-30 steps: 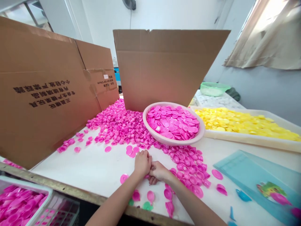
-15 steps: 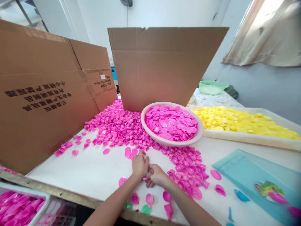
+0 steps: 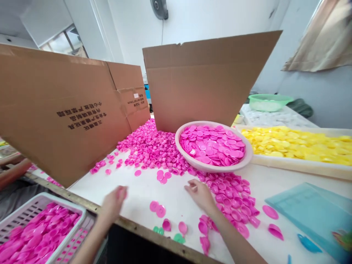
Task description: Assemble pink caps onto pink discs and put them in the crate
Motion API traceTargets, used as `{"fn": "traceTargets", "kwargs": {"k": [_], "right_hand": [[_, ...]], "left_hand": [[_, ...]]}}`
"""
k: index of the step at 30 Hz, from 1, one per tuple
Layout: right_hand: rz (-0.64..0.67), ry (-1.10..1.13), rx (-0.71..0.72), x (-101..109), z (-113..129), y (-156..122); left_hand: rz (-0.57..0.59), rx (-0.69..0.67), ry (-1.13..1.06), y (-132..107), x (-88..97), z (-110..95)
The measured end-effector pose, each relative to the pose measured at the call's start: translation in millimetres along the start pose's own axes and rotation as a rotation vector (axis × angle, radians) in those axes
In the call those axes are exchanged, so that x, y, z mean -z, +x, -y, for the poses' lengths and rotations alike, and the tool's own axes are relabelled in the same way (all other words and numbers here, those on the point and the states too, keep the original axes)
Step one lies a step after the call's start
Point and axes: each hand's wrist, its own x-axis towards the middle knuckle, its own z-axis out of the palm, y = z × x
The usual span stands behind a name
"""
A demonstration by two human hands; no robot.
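Here's my left hand (image 3: 114, 203), a blur at the front edge of the desk (image 3: 95, 187), pink at its fingertips; I can't tell whether that grip is clenched on a piece; my right hand (image 3: 202, 194) hangs beside the loose pink cups (image 3: 233, 201), fingers curled, and whether they pinch anything I can't tell either; a slack left grip could drop a piece between desk and white basket (image 3: 62, 204); a low right wrist could scatter cups; the printed cardboard box (image 3: 77, 99) hides some desk; the basket's cut off.
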Motion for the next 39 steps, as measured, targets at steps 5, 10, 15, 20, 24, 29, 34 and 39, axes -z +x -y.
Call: {"fn": "traceTargets", "kwargs": {"k": [5, 10, 15, 20, 24, 29, 34, 39], "right_hand": [[-0.194, -0.481, 0.047, 28.1, -31.5, 23.9], [-0.258, -0.682, -0.027, 19.0, -34.6, 27.9], [-0.23, -0.707, 0.016, 17.0, -26.9, 19.6], [-0.06, -0.525, 0.144, 2.9, -10.8, 4.1], [0.07, -0.326, 0.216, -15.4, 2.8, -3.2], [-0.005, -0.058, 0.237, -14.9, 6.7, 0.9], [0.048, 0.296, 0.167, -10.3, 9.6, 6.8], [0.152, 0.522, -0.022, -18.3, 6.4, 8.9]], "left_hand": [[-0.494, 0.716, 0.529, 14.6, 62.9, 75.5], [-0.267, 0.197, 0.48, 18.6, 3.0, 18.2], [-0.099, -0.092, 0.305, 42.1, -90.0, -65.9], [-0.1, -0.119, 0.282, 51.3, -129.4, -88.0], [-0.086, -0.204, 0.094, 49.9, -126.2, -73.3], [-0.024, -0.345, -0.544, 39.0, -128.5, -78.7], [0.18, -0.371, -0.906, 15.8, -147.1, -109.6], [0.186, -0.411, -0.799, 8.1, -150.5, -118.6]]}}
